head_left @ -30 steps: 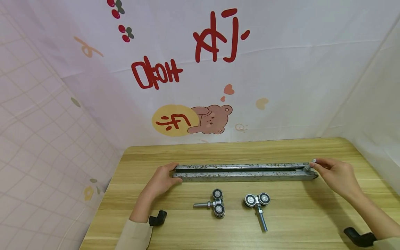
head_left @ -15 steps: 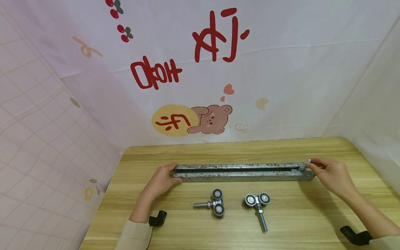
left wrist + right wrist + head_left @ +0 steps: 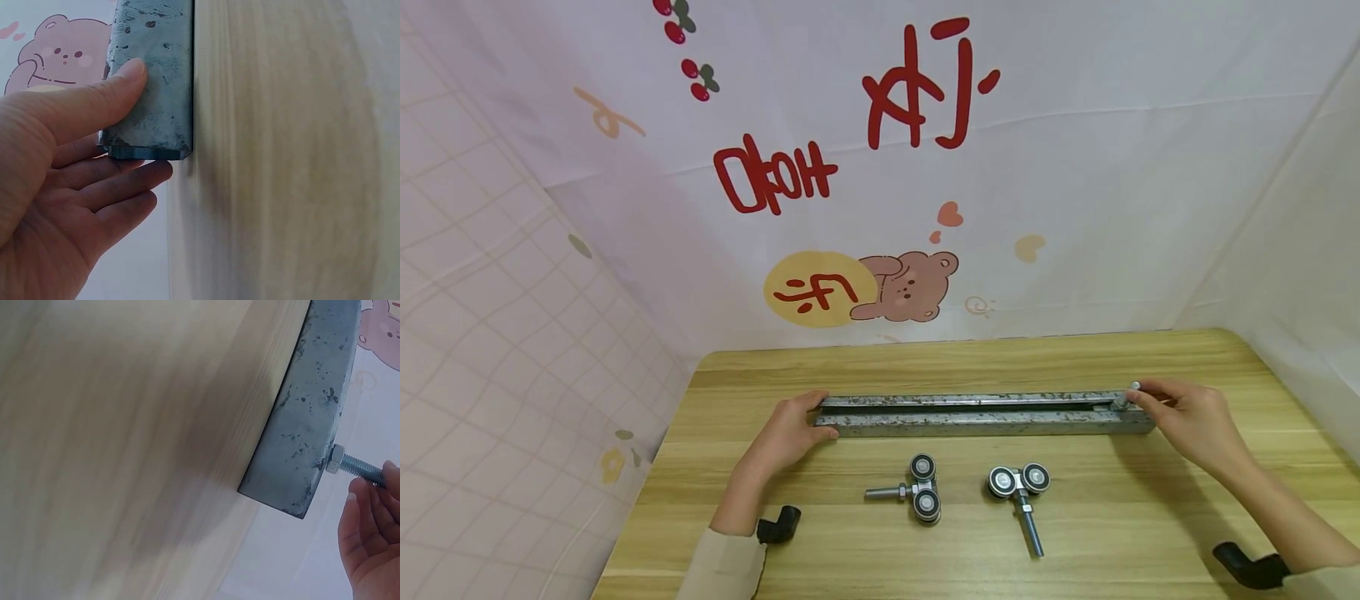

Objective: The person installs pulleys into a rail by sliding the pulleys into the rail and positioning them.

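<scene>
A worn grey metal rail [image 3: 985,423] lies across the wooden table, its slot facing up. My left hand [image 3: 788,429] grips its left end, thumb on the near side; the left wrist view shows that thumb on the rail [image 3: 156,94] and the fingers at its end. My right hand [image 3: 1195,421] pinches a threaded bolt [image 3: 1126,395] that stands up from the slot near the right end. In the right wrist view, thumb and fingers hold the bolt [image 3: 359,467], with a nut against the rail [image 3: 294,425]. The bolt's lower part is hidden inside the rail.
Two roller trolleys lie in front of the rail, one [image 3: 923,490] with its bolt pointing left, the other [image 3: 1021,492] with its bolt toward the near edge. Black bands sit at the left wrist [image 3: 779,525] and right wrist [image 3: 1251,567]. A printed cloth [image 3: 1075,183] hangs behind.
My right hand has moved left with the bolt, which slid along the slot from the rail's right end; that end now shows whole. The left hand has stayed in place.
</scene>
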Demonstrator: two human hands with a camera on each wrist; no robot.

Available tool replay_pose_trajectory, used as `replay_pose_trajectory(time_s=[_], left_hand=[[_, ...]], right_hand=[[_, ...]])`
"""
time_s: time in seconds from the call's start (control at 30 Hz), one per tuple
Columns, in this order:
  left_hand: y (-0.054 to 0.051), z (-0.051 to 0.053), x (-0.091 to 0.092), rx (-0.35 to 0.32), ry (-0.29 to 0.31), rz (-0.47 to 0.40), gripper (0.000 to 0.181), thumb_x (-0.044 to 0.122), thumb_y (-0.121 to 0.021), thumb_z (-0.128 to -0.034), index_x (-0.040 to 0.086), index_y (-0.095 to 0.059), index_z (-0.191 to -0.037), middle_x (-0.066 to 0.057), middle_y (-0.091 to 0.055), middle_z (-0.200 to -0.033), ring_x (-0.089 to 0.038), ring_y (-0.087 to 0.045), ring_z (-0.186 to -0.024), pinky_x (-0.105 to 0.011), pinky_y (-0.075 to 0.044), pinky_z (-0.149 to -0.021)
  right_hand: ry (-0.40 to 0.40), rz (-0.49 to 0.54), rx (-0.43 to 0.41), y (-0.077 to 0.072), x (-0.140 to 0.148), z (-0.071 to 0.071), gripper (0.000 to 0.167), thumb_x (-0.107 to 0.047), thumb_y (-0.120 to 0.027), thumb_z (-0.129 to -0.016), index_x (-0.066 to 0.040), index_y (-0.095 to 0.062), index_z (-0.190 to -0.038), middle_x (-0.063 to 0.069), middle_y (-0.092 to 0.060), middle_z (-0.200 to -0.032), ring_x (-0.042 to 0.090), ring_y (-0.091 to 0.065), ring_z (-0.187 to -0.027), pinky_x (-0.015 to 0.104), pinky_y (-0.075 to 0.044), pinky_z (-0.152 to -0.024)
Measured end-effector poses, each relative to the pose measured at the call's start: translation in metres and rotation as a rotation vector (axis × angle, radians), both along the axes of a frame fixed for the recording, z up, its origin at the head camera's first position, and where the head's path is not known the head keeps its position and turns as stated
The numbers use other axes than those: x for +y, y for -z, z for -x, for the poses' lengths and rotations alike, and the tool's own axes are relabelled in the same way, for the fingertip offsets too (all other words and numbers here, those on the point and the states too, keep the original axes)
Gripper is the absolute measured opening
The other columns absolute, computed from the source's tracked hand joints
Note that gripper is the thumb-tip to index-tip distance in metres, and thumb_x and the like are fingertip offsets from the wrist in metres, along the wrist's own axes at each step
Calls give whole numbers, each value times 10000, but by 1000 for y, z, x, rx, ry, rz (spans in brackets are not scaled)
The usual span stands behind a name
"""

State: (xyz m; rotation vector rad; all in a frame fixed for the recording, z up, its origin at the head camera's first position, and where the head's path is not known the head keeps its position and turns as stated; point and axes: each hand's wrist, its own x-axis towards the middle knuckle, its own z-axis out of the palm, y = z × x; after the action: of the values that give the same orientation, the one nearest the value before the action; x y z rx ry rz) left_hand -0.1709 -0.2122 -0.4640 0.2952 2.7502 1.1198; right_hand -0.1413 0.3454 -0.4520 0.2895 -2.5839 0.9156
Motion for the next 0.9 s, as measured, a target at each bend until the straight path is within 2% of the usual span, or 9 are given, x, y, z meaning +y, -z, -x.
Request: replay_pose_trajectory(time_s=[0.9], left_hand=[[2,0,-1,0,2,9,713,129,-838,-908,-42,-512,-1518,-236,-491,-1555,-384,-486,-1430,-542,-479,-1097]], right_hand=[[-7,-1,2,-2,-16,3,169,-35,-787,-929,80,-785,-1054,218,-773,-895,-146,-594,-736,109,-498,-555]])
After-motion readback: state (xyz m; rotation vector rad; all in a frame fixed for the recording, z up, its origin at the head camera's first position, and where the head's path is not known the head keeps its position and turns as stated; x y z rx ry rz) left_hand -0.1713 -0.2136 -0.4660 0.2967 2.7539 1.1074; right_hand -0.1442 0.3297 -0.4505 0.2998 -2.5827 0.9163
